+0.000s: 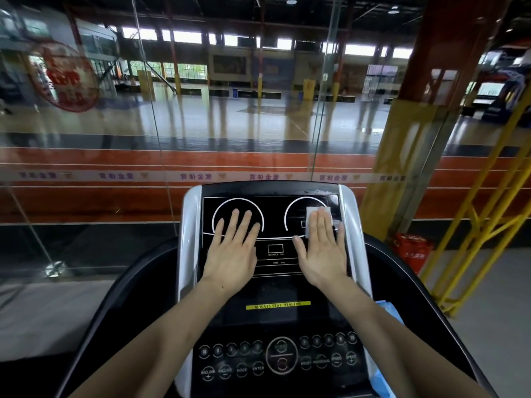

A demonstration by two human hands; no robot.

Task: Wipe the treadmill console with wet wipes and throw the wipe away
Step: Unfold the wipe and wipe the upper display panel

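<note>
The black treadmill console [274,282] with silver side rails fills the lower middle of the head view. My left hand [232,248] lies flat, fingers spread, on the left dial of the display and holds nothing. My right hand [323,248] presses flat on a white wet wipe [313,215] over the right dial. The wipe's far edge shows past my fingertips; the rest is hidden under the palm. Below my forearms sits the button panel [278,359].
A blue wipes packet [388,308] rests at the console's right edge, partly hidden by my right forearm. A glass wall [115,168] stands just behind the console. A red box [412,251] and a yellow railing [485,225] are to the right.
</note>
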